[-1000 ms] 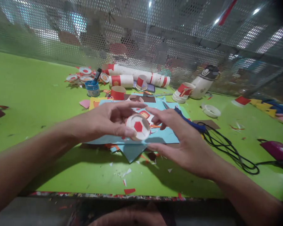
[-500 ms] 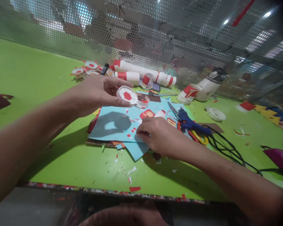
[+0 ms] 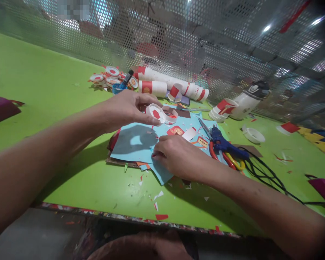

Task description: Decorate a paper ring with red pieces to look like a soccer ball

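My left hand [image 3: 130, 108] grips a round white paper cup bottom [image 3: 155, 114] by its rim. A red hexagon with thin lines running outward marks its face. Low over light blue paper [image 3: 130, 141], my right hand [image 3: 170, 153] has its fingertips pinched together; whatever they hold is hidden. Beyond that hand lie a red paper cutout with a gold print [image 3: 175, 130] and a white paper strip [image 3: 189, 134]. A white paper ring [image 3: 171, 115] sits just behind the cup bottom. To the right rests a blue glue gun [image 3: 223, 142] over red and yellow scissors handles [image 3: 234, 162].
Decorated discs [image 3: 112, 71], a blue glue pot [image 3: 119, 87] and stacked paper cups [image 3: 173, 81] line the back. Farther right stand a red-banded cup [image 3: 223, 110] and a white flask [image 3: 245, 103]. A black cord [image 3: 271, 177] trails right. Paper scraps [image 3: 159, 195] litter the green table's front.
The view has shifted, so the table things appear slightly farther right. My right hand has moved left over the paper, covering small red bits that showed before. My left hand keeps the cup bottom.
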A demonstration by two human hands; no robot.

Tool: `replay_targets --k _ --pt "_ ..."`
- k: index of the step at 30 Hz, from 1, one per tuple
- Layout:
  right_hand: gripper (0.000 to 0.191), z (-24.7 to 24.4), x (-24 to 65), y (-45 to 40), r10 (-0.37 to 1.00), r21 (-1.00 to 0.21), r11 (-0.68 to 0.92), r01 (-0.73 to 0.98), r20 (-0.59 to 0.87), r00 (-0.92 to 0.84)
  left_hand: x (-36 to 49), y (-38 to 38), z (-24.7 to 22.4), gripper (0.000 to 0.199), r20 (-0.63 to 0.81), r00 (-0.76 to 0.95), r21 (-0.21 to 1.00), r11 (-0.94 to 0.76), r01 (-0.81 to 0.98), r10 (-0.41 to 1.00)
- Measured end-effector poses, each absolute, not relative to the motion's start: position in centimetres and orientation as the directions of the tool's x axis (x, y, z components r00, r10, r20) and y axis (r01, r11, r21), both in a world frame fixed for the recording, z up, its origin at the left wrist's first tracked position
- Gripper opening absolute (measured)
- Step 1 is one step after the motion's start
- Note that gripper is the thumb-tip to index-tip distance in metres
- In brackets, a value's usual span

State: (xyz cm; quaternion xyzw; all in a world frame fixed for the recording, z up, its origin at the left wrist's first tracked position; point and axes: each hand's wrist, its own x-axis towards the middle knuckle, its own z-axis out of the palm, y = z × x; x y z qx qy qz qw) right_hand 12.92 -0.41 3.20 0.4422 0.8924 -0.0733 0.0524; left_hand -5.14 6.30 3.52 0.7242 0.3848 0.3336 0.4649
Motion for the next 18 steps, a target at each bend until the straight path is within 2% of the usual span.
replay_targets --k 5,12,18 --pt "0.016 2.7 13.0 -0.4 0.782 -0.081 0.6 0.796 -0.152 -0.604 -5.0 6.0 3.7 0.06 0.118 0.49 0.897 -0.304 0.32 0.864" --pt "0.021 2.3 13.7 -0.3 0.762 -0.128 0.625 0.77 -0.113 -0.638 -5.0 6.1 3.5 0.06 0.134 0.529 0.885 -0.342 0.317 0.838" --pt "0.022 1.9 14.5 -0.4 0.767 -0.19 0.628 0.755 -0.015 -0.642 -5.0 6.0 3.3 0.058 0.114 0.528 0.906 -0.306 0.293 0.842"
